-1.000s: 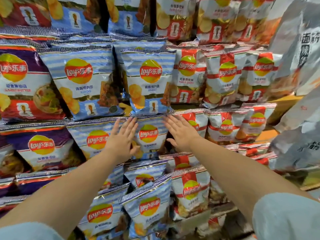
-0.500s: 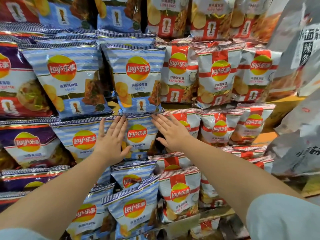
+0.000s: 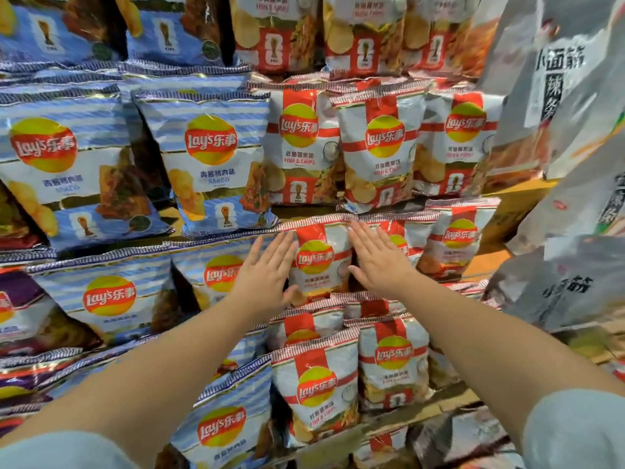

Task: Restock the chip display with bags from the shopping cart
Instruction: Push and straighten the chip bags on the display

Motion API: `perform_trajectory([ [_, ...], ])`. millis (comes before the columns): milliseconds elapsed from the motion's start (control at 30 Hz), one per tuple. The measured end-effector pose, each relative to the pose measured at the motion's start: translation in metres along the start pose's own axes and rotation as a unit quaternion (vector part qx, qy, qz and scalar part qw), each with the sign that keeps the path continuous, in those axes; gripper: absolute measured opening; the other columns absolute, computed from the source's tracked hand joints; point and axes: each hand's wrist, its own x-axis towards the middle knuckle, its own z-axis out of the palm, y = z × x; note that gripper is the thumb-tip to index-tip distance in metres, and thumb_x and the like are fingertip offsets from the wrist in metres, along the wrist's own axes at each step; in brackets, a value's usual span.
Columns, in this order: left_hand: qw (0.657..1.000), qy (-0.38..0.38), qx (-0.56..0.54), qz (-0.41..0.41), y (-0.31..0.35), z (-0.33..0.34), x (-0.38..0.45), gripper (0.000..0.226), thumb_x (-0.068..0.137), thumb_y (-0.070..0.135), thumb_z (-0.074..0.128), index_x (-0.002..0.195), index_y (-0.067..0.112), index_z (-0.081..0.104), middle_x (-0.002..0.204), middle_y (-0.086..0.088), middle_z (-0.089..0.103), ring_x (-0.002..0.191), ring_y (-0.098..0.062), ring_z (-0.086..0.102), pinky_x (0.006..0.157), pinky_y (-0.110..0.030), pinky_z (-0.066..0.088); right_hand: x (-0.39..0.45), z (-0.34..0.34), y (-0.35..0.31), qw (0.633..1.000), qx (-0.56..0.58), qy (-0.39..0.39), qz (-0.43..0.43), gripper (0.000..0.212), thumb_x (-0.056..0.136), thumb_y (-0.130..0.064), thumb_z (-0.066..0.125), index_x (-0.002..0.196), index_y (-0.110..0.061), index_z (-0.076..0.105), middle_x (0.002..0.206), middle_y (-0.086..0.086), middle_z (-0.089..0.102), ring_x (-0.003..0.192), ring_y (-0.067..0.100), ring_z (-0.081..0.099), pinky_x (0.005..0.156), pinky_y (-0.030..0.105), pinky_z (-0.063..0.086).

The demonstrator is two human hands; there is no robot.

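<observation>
Both hands have shifted right from a blue bag to the red-and-white bag point(image 3: 319, 262) on the middle shelf; left hand point(image 3: 267, 275) and right hand point(image 3: 377, 262) flank it, fingers straight and together, likely straightening it.

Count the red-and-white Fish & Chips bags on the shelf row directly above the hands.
3 front-facing: left bag, middle bag, right bag. Tops of more bags show behind them, so others may be hidden.
</observation>
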Motion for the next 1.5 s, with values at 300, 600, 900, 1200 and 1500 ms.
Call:
perform_trajectory([
  [300, 0.999, -0.027, 0.025, -0.018, 0.001, -0.005, 0.01, 0.079, 0.097, 0.061, 0.014, 0.138, 0.011, -0.031, 0.144, -0.005, -0.038, 0.138, -0.017, -0.032, 0.098, -0.046, -0.037, 0.012, -0.006, 0.007, 0.999, -0.027, -0.017, 0.002, 0.067, 0.102, -0.048, 0.009, 0.149, -0.01, -0.017, 0.159, 0.006, -0.018, 0.147, 0.019, -0.014, 0.112, 0.034, -0.021],
  [600, 0.998, -0.051, 0.038, -0.021, -0.002, -0.006, 0.01, 0.08, 0.096, 0.062, 0.01, 0.138, 0.011, -0.034, 0.144, -0.005, -0.04, 0.133, -0.016, -0.036, 0.096, -0.046, -0.039, 0.017, -0.005, 0.003, 0.999, -0.014, -0.019, 0.04, 0.062, 0.103, -0.043, 0.008, 0.149, -0.012, -0.017, 0.16, 0.003, -0.017, 0.147, 0.018, -0.015, 0.115, 0.035, -0.015],
  [900, 1.0, -0.005, -0.004, 0.006, 0.014, -0.008, 0.005, 0.08, 0.086, 0.061, -0.004, 0.148, 0.011, -0.016, 0.154, -0.005, -0.024, 0.139, -0.02, -0.028, 0.109, -0.041, -0.03, -0.01, -0.002, 0.029, 1.0, 0.002, 0.006, 0.013, 0.061, 0.103, -0.041, 0.012, 0.136, -0.013, -0.03, 0.145, -0.001, -0.033, 0.142, 0.015, -0.026, 0.113, 0.033, -0.019],
  [1200, 0.997, -0.013, 0.011, 0.079, 0.075, -0.047, 0.074, 0.075, 0.101, 0.052, 0.022, 0.151, 0.013, -0.018, 0.159, -0.005, -0.021, 0.147, -0.02, -0.021, 0.114, -0.045, -0.019, -0.046, 0.017, 0.087, 0.992, 0.02, -0.04, 0.114, 0.065, 0.103, -0.041, 0.015, 0.141, -0.01, -0.028, 0.154, 0.004, -0.028, 0.145, 0.017, -0.022, 0.114, 0.032, -0.019],
  [1500, 0.985, -0.059, 0.154, 0.056, 0.09, -0.054, 0.103, 0.078, 0.098, 0.06, 0.011, 0.15, 0.01, -0.018, 0.161, -0.008, -0.016, 0.147, -0.025, -0.021, 0.102, -0.054, -0.03, -0.032, 0.021, 0.108, 0.992, 0.007, -0.084, 0.094, 0.07, 0.102, -0.05, 0.014, 0.148, -0.01, -0.021, 0.157, 0.004, -0.026, 0.145, 0.018, -0.023, 0.115, 0.033, -0.015],
])
